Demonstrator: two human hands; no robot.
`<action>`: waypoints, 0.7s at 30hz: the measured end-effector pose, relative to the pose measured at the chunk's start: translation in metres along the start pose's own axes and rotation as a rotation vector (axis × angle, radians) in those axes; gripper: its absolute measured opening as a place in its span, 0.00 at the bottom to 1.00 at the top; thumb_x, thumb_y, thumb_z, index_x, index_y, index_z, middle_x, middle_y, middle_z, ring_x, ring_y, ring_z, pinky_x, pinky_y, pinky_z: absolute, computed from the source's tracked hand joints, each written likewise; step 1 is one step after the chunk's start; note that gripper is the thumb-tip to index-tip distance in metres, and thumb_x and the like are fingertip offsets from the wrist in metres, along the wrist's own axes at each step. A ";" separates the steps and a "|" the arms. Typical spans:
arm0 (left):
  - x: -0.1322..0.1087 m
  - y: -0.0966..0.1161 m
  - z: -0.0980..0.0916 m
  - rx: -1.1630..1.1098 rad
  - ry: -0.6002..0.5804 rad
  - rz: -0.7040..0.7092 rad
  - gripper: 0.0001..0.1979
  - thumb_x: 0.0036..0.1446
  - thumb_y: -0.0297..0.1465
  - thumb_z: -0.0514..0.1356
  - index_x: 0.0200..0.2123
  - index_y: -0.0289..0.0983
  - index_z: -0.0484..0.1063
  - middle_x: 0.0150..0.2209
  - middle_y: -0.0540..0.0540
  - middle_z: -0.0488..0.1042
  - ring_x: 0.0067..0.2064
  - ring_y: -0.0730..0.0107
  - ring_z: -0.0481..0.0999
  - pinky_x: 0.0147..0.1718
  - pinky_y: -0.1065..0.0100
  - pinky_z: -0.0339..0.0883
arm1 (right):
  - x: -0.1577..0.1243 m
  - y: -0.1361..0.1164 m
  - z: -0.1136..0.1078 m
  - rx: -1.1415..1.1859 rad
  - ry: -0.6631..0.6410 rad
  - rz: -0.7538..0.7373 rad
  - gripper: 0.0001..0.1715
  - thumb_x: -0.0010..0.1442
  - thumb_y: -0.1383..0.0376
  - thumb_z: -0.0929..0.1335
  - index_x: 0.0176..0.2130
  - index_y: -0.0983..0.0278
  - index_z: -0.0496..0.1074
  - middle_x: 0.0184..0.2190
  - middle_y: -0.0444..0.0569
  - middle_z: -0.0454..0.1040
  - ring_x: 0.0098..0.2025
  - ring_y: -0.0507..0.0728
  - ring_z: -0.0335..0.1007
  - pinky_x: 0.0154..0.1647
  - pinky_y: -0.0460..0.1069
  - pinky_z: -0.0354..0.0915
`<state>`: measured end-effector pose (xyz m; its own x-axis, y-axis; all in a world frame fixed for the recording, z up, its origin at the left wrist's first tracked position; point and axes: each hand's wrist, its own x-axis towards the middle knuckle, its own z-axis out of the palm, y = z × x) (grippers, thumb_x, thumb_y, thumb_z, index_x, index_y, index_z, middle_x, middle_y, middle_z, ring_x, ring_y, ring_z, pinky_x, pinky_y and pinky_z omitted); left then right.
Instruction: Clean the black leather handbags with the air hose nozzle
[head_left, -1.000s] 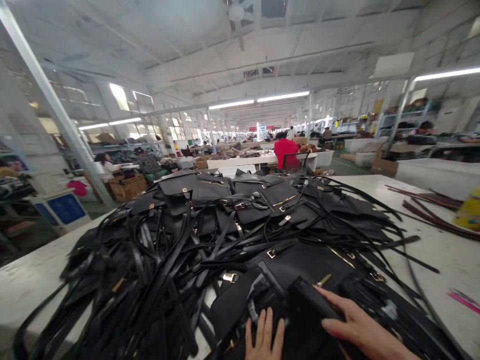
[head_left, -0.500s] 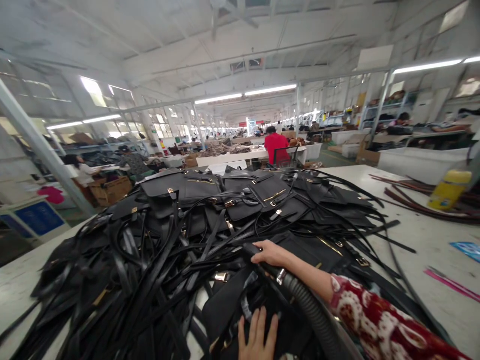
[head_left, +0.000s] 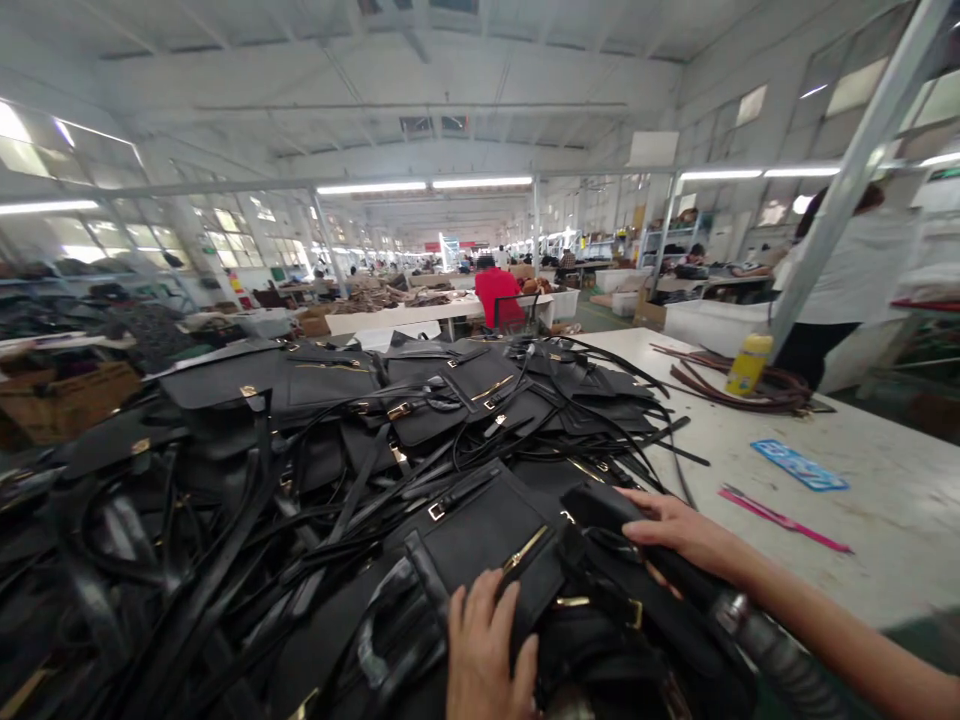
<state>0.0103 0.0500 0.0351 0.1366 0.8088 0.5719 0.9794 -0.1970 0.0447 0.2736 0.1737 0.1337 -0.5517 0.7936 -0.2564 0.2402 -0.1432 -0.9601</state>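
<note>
My right hand [head_left: 675, 535] is closed around the black nozzle [head_left: 607, 508] of a vacuum hose. The ribbed grey hose [head_left: 787, 630] runs from a metal clamp down to the lower right. Flat on a black bag [head_left: 480, 530] lies my left hand [head_left: 487, 640], fingers stretched out and slightly apart. This bag has a gold zip [head_left: 525, 550], a gold buckle and a handle wrapped in clear plastic [head_left: 382, 610]. The nozzle's tip is just right of the bag, above other black bag parts with gold fittings.
A big pile of black bags [head_left: 330, 385] with tangled straps covers the left and middle of the white table [head_left: 795, 420]. On its right lie pink-handled snips [head_left: 784, 518], a blue card [head_left: 799, 464], brown straps [head_left: 694, 380] and a yellow bottle [head_left: 748, 365]. Other people are beyond the table.
The view has turned right. A bag with a gold zip now lies under my left hand. My right hand, still holding the nozzle, now appears further right.
</note>
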 end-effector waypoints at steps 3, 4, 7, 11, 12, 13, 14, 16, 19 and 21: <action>0.026 0.037 0.033 -0.152 -0.079 -0.054 0.25 0.47 0.29 0.56 0.51 0.38 0.61 0.53 0.40 0.64 0.54 0.56 0.61 0.50 0.48 0.59 | -0.015 0.018 0.003 0.013 -0.087 0.043 0.38 0.48 0.62 0.65 0.58 0.63 0.52 0.21 0.43 0.73 0.15 0.51 0.66 0.14 0.42 0.61; 0.029 0.041 0.042 -0.187 -0.096 -0.076 0.23 0.47 0.28 0.56 0.50 0.37 0.63 0.51 0.40 0.65 0.53 0.56 0.63 0.50 0.48 0.59 | -0.016 0.023 0.005 0.012 -0.110 0.049 0.37 0.48 0.62 0.65 0.57 0.62 0.54 0.23 0.43 0.73 0.16 0.50 0.66 0.15 0.41 0.61; 0.024 0.039 0.061 -0.234 -0.121 -0.098 0.17 0.48 0.27 0.54 0.44 0.36 0.67 0.47 0.40 0.69 0.51 0.56 0.65 0.49 0.49 0.61 | -0.007 0.037 0.010 0.017 -0.138 0.070 0.35 0.44 0.63 0.67 0.53 0.63 0.61 0.23 0.43 0.73 0.16 0.50 0.66 0.15 0.41 0.60; 0.012 0.027 0.064 -0.252 -0.159 -0.047 0.19 0.48 0.25 0.53 0.46 0.37 0.66 0.48 0.42 0.68 0.52 0.57 0.64 0.50 0.48 0.61 | 0.018 0.049 0.017 0.054 -0.130 0.087 0.37 0.46 0.62 0.65 0.55 0.63 0.56 0.20 0.42 0.72 0.13 0.51 0.65 0.10 0.40 0.55; 0.011 0.026 0.062 -0.261 -0.161 -0.041 0.20 0.48 0.25 0.53 0.47 0.37 0.65 0.48 0.42 0.68 0.51 0.57 0.64 0.50 0.48 0.61 | 0.024 0.049 0.020 0.059 -0.118 0.074 0.38 0.46 0.62 0.64 0.57 0.63 0.54 0.20 0.42 0.71 0.13 0.51 0.65 0.09 0.40 0.55; 0.011 0.026 0.061 -0.272 -0.157 -0.038 0.20 0.47 0.24 0.53 0.47 0.38 0.65 0.48 0.42 0.68 0.51 0.57 0.65 0.50 0.48 0.61 | 0.030 0.048 0.022 0.064 -0.095 0.054 0.40 0.46 0.61 0.64 0.57 0.64 0.52 0.19 0.41 0.71 0.13 0.51 0.64 0.09 0.40 0.55; 0.011 0.026 0.059 -0.287 -0.143 -0.039 0.21 0.46 0.23 0.53 0.46 0.37 0.65 0.47 0.42 0.69 0.50 0.57 0.65 0.49 0.47 0.61 | 0.035 0.046 0.024 0.068 -0.069 0.029 0.41 0.46 0.61 0.65 0.58 0.64 0.50 0.18 0.40 0.70 0.13 0.50 0.63 0.09 0.40 0.56; 0.008 0.026 0.059 -0.342 -0.116 -0.028 0.22 0.43 0.21 0.52 0.44 0.37 0.66 0.45 0.42 0.70 0.48 0.57 0.67 0.48 0.47 0.61 | 0.043 0.039 0.028 0.073 -0.021 -0.022 0.43 0.47 0.61 0.65 0.59 0.65 0.47 0.17 0.39 0.68 0.13 0.50 0.62 0.11 0.41 0.58; -0.004 0.026 0.066 -0.465 -0.094 0.040 0.23 0.36 0.20 0.53 0.40 0.37 0.68 0.40 0.43 0.72 0.42 0.60 0.70 0.42 0.55 0.66 | 0.053 0.024 0.033 0.068 -0.021 -0.052 0.42 0.48 0.60 0.65 0.59 0.62 0.47 0.17 0.38 0.68 0.13 0.50 0.63 0.11 0.42 0.60; -0.016 0.028 0.076 -0.477 -0.054 0.058 0.17 0.39 0.21 0.53 0.34 0.40 0.70 0.33 0.47 0.74 0.36 0.65 0.72 0.36 0.63 0.68 | 0.064 0.017 0.037 0.057 -0.059 -0.030 0.39 0.47 0.62 0.66 0.57 0.60 0.51 0.18 0.39 0.68 0.13 0.51 0.64 0.11 0.42 0.59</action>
<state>0.0467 0.0736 -0.0349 0.2091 0.8140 0.5420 0.7941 -0.4648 0.3917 0.2130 0.2001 0.0973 -0.6049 0.7619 -0.2316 0.1775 -0.1546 -0.9719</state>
